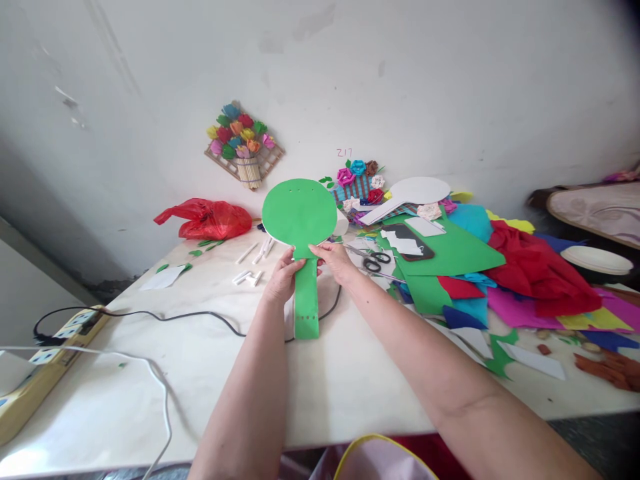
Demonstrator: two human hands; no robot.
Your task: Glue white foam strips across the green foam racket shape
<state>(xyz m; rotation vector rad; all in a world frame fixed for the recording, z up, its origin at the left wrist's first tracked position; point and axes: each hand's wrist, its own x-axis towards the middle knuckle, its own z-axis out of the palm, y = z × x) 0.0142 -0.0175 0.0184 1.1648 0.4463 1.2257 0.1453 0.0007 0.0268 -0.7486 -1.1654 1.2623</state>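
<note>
I hold up a green paddle-shaped foam cutout (300, 217), a round head on a long strip with small punched holes. My left hand (283, 277) grips the strip's left edge just below the round head. My right hand (336, 260) pinches the right edge at the same height. The strip's lower end hangs over the white table (320, 380). Behind the green piece a white layer shows at the head's rim.
Scissors (376, 260) and a pile of coloured foam sheets (500, 280) lie to the right. A white paddle shape (410, 195) and paper flowers sit at the back. A red plastic bag (210, 219), white sticks (253, 263), a black cable (165, 315) and a power strip (45, 357) are to the left.
</note>
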